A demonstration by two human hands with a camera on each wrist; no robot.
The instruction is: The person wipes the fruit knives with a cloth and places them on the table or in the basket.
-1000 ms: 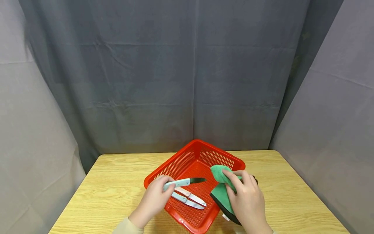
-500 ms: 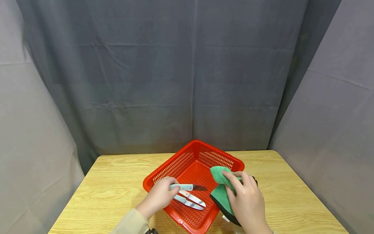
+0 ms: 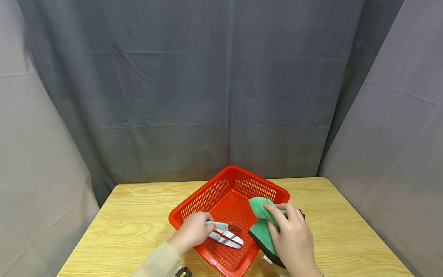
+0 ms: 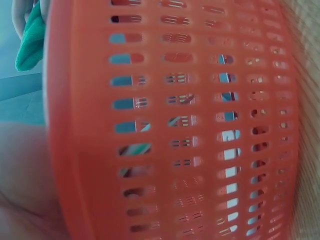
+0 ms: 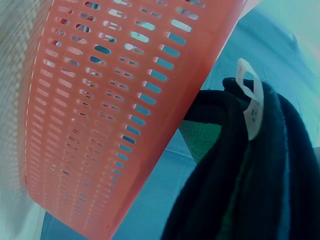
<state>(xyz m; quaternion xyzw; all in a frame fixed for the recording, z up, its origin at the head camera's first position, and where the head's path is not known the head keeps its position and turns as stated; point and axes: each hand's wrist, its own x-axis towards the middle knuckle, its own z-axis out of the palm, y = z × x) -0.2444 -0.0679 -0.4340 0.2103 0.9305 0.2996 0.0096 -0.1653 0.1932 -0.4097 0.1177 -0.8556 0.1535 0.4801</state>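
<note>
My left hand pinches the light blue handle of a small knife low inside the red basket. Its blade points right and looks dark against the basket floor. Just below it lie two more knives, one pink-handled and one light blue-handled, both partly hidden by the hand and the held knife. My right hand holds a folded green cloth with black edging at the basket's right rim. In the right wrist view, the cloth's black edge and white tag hang beside the basket wall.
The perforated basket stands at an angle on a light wooden table. A grey curtain rises behind the table, with pale cloth walls at both sides. A dark wrist strap piece shows below the left sleeve.
My left hand has lowered the knife into the basket, toward the two lying knives and slightly right. My right hand and the cloth have stayed nearly still.
</note>
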